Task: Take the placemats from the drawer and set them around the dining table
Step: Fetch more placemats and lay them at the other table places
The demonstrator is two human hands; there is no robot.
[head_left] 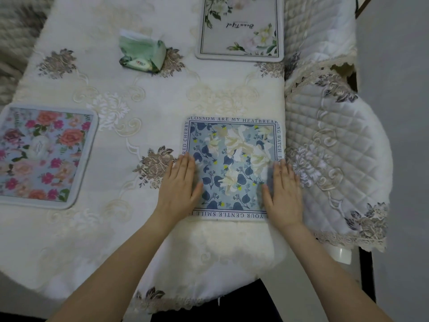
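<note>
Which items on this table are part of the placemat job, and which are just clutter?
Job:
- blue floral placemat, flat under left hand and right hand
- pink rose placemat
- white floral placemat

Lying about:
- green tissue pack
- quilted chair cover

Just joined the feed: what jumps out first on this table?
Both hands lie flat on a blue placemat at the near edge of the table, left hand on its left side, right hand on its right. A pink rose placemat lies at the left edge, and a pale floral placemat at the far right. A green tissue pack sits between them.
</note>
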